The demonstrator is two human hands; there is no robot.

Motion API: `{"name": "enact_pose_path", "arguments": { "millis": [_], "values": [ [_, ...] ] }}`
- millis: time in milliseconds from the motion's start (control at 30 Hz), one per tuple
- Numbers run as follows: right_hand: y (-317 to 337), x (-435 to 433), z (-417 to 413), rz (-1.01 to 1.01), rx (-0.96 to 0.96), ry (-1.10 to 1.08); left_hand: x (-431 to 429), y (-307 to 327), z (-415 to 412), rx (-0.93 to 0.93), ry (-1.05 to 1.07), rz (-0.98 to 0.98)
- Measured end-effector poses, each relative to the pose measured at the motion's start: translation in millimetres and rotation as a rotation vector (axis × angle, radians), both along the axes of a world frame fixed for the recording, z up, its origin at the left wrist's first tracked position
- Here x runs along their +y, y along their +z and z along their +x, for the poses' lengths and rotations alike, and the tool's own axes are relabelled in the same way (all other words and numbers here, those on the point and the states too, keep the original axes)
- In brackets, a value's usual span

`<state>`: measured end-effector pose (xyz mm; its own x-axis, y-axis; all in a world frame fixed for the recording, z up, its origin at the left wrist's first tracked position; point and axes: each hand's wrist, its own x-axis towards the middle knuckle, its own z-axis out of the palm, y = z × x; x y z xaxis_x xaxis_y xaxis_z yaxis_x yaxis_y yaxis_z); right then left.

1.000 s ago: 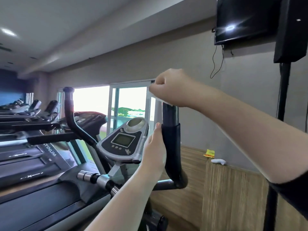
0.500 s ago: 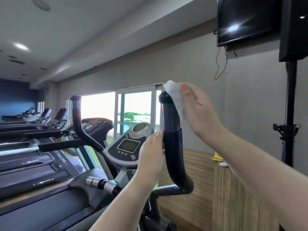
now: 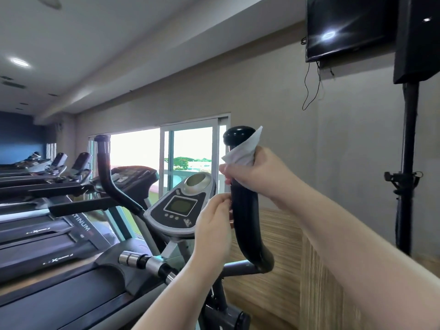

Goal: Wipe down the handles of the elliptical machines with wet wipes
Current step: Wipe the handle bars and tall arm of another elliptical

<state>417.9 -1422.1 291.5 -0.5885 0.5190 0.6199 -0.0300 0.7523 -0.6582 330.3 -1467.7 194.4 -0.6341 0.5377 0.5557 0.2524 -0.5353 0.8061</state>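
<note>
Right hand [image 3: 256, 173], at frame centre, has slid its wet wipe [image 3: 242, 151] down off the handle [image 3: 245, 210] tip, gripping around it; left hand [image 3: 214, 225] braces lower, so the grip section comes next

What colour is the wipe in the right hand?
White, the wipe wrapped on the black handle under the right hand; head view.

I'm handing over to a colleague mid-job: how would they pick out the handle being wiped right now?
Find the elliptical's grey console by the window. The handle in question is the black curved bar just right of it. Unlike the bare left handle, it has a white wet wipe wrapped near its top under the right hand, with the left hand steadying it lower down.
</note>
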Motion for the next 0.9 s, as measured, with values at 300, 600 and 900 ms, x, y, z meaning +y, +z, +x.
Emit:
{"name": "enact_pose_path", "arguments": {
  "millis": [300, 600, 900],
  "values": [
    [2.3, 2.1, -7.7, -0.41, 0.124, 0.46, 3.3, -2.3, 2.9, 0.03, 0.028, 0.062],
    [-19.6, -4.7, -30.4, 0.134, 0.385, -0.243, 11.9, -5.1, 2.0, 0.028, 0.062, 0.11],
    [4.2, 0.9, -9.0, -0.38, 0.071, 0.368, 13.4, -8.3, 0.9, 0.061, 0.048, 0.162]
  ]
}}
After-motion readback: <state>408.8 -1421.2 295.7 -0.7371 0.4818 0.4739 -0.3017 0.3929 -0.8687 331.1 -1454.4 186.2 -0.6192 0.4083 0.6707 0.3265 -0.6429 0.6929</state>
